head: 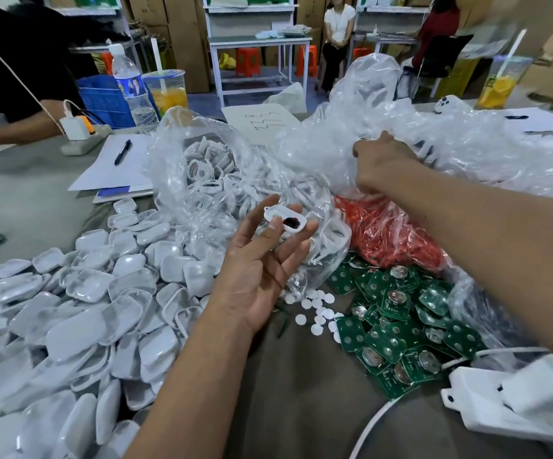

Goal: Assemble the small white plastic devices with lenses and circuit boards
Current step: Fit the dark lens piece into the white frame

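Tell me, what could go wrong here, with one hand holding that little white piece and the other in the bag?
The left hand only balances the white piece on its fingertips, so it might slip into the shell pile. The right hand tugs the plastic bag, which could drag the red strings or scatter the circuit boards.

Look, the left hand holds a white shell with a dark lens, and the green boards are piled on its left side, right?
Not quite. In the head view the left hand does hold the shell, but the boards are piled to its right.
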`<state>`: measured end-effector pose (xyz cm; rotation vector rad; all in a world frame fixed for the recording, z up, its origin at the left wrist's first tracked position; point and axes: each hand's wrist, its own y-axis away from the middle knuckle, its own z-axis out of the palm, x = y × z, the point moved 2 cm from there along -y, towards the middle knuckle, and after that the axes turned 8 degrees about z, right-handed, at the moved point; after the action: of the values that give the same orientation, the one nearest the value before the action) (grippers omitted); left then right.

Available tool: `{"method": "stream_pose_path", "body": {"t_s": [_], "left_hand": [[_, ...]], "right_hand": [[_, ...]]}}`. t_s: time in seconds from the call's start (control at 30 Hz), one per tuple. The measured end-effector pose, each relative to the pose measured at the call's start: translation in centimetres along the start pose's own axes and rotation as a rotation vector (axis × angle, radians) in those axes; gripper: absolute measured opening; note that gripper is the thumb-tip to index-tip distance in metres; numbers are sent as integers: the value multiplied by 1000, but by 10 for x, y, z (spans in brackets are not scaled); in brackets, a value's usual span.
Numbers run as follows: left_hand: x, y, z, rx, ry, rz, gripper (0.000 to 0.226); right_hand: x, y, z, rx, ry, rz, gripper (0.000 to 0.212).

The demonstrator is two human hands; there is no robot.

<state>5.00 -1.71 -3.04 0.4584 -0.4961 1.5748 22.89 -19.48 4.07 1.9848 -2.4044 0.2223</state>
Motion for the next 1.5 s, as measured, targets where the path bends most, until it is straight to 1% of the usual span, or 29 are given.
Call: {"method": "stream_pose_path", "body": {"t_s": [0.1, 0.17, 0.33, 0.4, 0.47, 0.6, 0.67, 0.73, 0.8, 0.87, 0.93, 0.97, 1.07, 1.2, 1.27, 1.33, 1.4, 1.47, 1.5], "left_hand": [[0, 0, -1, 2, 2, 5, 36], [0, -1, -1, 1, -4, 6, 36], [0, -1, -1, -24, -31, 1, 39], [-1, -1, -2, -41, -37, 1, 40], [-1, -1, -3, -53, -37, 4, 40], [-2, 1, -2, -48, -42, 2, 42], [-2, 1, -1, -43, -47, 4, 42], [-2, 2, -1, -35, -49, 3, 41], [-2, 2, -1, -29, -49, 6, 42], [-2, 3, -1, -35, -62, 14, 43], [-2, 3, -1, -43, -68, 21, 43], [-2, 3, -1, -42, -65, 21, 43], [0, 4, -1, -38, -36, 20, 47], [2, 3, -2, -27, -14, 30, 49], [3, 3, -3, -17, -9, 33, 50], [4, 3, -3, -3, -2, 35, 52], [5, 4, -3, 23, 1, 33, 54], [5, 5, -3, 17, -11, 37, 48], [5, 6, -3, 5, -22, 41, 44]], "right_hand": [[3, -2, -2, 20, 2, -24, 46], [5, -2, -5, 37, -5, -41, 39], [8, -3, -16, 68, -51, -1, 35], [7, -1, -21, 84, -94, 34, 25], [5, 1, -27, 110, -221, 108, 18], [2, 7, -33, 154, -674, 335, 21], [4, 10, -33, 116, -882, 397, 23], [6, 17, -33, 147, -1058, 421, 16], [7, 27, -34, 241, -1141, 422, 17], [4, 39, -35, 318, -1163, 418, 18], [0, 49, -34, 345, -1205, 406, 14], [-2, 53, -33, 324, -1247, 395, 13], [-5, 67, -26, 172, -1476, 392, 17], [-8, 102, -20, -37, -1735, 233, 13], [-6, 124, -12, -131, -1748, 144, 20], [-2, 145, 0, -190, -1732, 104, 23], [-1, 160, 11, -220, -1761, 80, 16], [-2, 171, 20, -249, -1803, 63, 5], [-3, 175, 25, -263, -1830, 62, 3]]}}
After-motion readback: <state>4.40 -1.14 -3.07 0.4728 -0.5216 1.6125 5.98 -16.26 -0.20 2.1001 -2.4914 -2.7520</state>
